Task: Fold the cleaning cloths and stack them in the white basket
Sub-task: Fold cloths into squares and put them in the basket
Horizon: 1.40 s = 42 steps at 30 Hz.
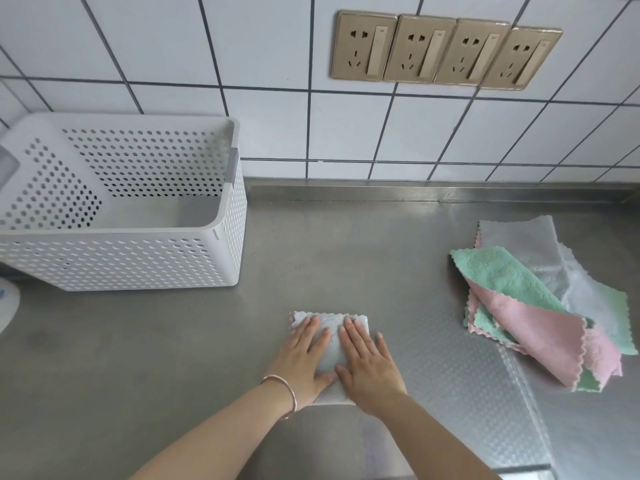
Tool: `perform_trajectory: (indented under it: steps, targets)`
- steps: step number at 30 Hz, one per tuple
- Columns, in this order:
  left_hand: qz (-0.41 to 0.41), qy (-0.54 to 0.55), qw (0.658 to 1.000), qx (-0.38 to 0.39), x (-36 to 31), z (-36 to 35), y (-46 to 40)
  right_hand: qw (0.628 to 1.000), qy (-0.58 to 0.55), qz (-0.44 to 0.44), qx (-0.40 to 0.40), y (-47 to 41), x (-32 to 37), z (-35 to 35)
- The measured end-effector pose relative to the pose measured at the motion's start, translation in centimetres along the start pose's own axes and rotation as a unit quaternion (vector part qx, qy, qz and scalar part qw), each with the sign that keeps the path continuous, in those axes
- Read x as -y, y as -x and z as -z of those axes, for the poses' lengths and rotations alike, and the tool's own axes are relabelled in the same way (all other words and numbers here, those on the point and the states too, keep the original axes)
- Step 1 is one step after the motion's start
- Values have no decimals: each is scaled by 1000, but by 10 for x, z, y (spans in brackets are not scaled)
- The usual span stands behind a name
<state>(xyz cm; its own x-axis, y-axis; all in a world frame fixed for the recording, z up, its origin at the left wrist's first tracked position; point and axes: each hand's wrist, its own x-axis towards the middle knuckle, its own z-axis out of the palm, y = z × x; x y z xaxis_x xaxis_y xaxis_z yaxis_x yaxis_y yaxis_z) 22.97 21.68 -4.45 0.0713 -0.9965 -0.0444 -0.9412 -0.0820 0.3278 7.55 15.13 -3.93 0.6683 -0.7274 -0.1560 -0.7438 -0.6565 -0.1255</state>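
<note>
Both hands flat, fingers straight: left hand (304,358), right hand (367,362) pressing folded grey cloth (329,341).

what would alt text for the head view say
Both hands, left and right, press flat on a folded grey cloth on a steel counter. An empty white basket stands left; unfolded cloths lie right.

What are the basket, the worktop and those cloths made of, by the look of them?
White basket: likely moulded plastic, matte, with punched round holes. Worktop: seemingly brushed stainless steel, with a dull grey sheen. Pile of cloths: probably soft microfibre, fuzzy, with scalloped edges. The grey cloth under both hands looks alike.
</note>
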Motion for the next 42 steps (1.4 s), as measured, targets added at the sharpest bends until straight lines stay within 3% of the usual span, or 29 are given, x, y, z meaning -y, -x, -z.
perform_trajectory:
  steps: [2, 3, 5, 7, 10, 12, 16, 19, 22, 25, 29, 33, 36, 39, 42]
  targets:
    - [65, 69, 995, -40, 1, 15, -4, 1000, -2, 8, 21, -5, 1, 12]
    - [149, 119, 981, -45, -1, 21, -3, 998, -46, -11, 36, -4, 2, 18]
    - [304, 157, 936, -79, -2, 23, 2, 983, -147, -108, -16, 2, 8, 27]
    - [396, 148, 903, -72, -7, 25, 8, 942, -234, -234, -51, 5, 12, 32]
    - [439, 82, 894, -25, -17, 19, 12, 865, -330, -375, 52, 4, 4, 30]
    - [453, 65, 889, -24, -23, 17, 14, 851, -332, -387, 127, 3, -2, 31]
    - [450, 75, 890, 8, -27, 18, 8, 856, -334, -344, 192, 0, -6, 33]
    - [432, 198, 880, -5, -40, 30, 10, 857, -348, -333, 182, 4, -8, 38]
    - [392, 320, 860, -72, -46, 54, 23, 821, -435, -330, 168, 17, -3, 48]
    - [326, 359, 863, -142, -38, 96, 36, 801, -520, -285, 85, 26, 13, 82]
    - [243, 391, 835, -299, -7, 181, 42, 782, -589, -196, -52, 0, 63, 158]
    - [163, 342, 819, -430, 41, 261, 41, 774, -613, -104, -122, -43, 129, 228]
    - [148, 282, 823, -471, 93, 307, 37, 775, -615, -61, -136, -88, 181, 255]
    - [168, 226, 851, -442, 155, 338, 22, 799, -583, -61, -134, -141, 225, 261]
    - [200, 143, 904, -349, 217, 348, -4, 837, -532, -84, -90, -194, 258, 251]
